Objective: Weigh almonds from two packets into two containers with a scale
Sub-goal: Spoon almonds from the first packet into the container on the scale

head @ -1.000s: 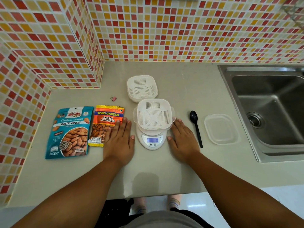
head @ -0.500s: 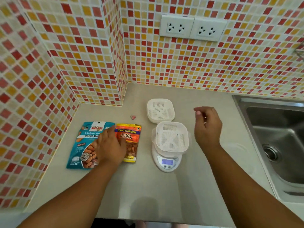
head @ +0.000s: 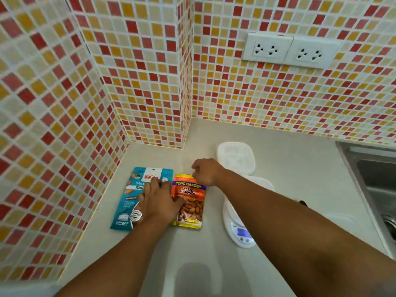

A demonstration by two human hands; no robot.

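Left of the scale [head: 240, 230], the teal packet [head: 126, 202] lies flat on the counter [head: 214, 264], with the orange packet [head: 189, 200] touching its right side. Both are judged light, crinkly and slippery; the sealed top edge would give the best hold. The left hand [head: 159, 203] is laid open across both packets, gripping nothing. The right hand [head: 206, 171] is curled at the orange packet's top corner; whether it pinches the foil cannot be told. One container [head: 236, 157] is seen behind the scale; the scale's platform is hidden by the right forearm.
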